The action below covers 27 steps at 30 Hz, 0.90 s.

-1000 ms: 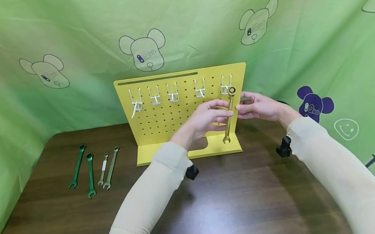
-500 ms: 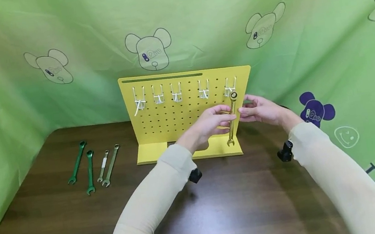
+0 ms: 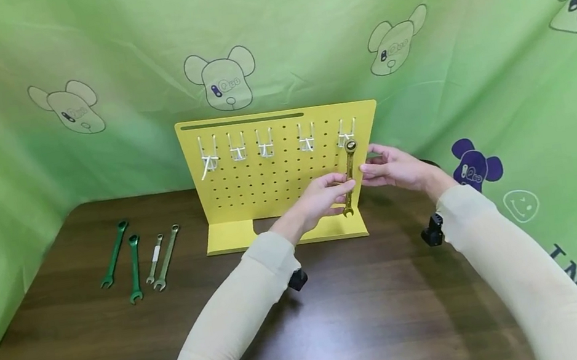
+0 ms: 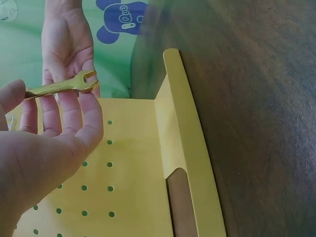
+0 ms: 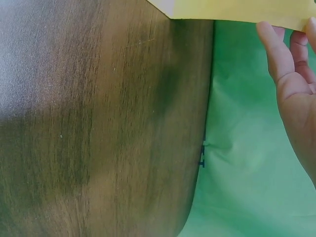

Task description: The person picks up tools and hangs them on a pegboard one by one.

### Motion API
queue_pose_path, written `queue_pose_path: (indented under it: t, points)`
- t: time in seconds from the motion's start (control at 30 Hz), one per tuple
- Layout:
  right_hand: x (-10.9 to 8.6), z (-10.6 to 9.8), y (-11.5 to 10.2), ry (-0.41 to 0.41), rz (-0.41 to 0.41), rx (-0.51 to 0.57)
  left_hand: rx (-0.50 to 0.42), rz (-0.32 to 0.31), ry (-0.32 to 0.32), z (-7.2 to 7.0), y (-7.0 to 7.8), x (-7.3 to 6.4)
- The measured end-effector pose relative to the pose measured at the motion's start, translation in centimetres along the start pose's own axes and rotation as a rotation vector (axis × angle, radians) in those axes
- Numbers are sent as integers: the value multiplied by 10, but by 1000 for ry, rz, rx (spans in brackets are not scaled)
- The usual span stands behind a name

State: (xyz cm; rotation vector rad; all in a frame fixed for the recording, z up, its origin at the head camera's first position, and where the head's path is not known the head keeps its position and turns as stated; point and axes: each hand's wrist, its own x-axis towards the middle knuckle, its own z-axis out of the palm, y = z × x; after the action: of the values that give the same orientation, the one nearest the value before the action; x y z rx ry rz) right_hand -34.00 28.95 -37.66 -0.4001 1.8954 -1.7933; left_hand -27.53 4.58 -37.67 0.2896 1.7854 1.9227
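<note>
My left hand [image 3: 322,200] pinches a gold combination wrench [image 3: 350,164] between thumb and fingers, in front of the right side of a yellow pegboard [image 3: 251,192]. The wrench stands nearly upright, ring end on top, just below the rightmost white hook [image 3: 346,134]. Its open jaw end shows over the fingers in the left wrist view, where the wrench [image 4: 59,88] runs across the hand. My right hand [image 3: 396,170] holds the board's right edge, thumb at the front and fingers partly hidden behind; in the right wrist view the thumb [image 5: 276,52] meets that edge.
Several white hooks [image 3: 263,146] line the upper board. At the left of the brown table [image 3: 343,321] lie two green wrenches [image 3: 135,268], a small wrench with a white label [image 3: 155,256] and a longer silvery wrench [image 3: 167,257]. A green curtain [image 3: 122,43] hangs behind.
My left hand has lowered the wrench slightly against the board, its ring end now closer under the rightmost hook. The right hand stays at the board's edge. The head view shifts a little.
</note>
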Motion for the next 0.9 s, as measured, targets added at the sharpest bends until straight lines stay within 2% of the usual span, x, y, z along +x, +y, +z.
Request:
queue_pose_path:
  t: [0.23,0.53,0.73,0.9]
  points:
    - [3,5,1,-9,-3,2,-72,10,76,-1,1,-2]
    - [-1,8,-1,84,3,6,-111,13,165,5,4,5]
    - [-4,8,0,127,-29,38,-102,-11,186,8,-6,9]
    - [-4,8,3,129,-31,46,-167,-51,179,5,-19,10]
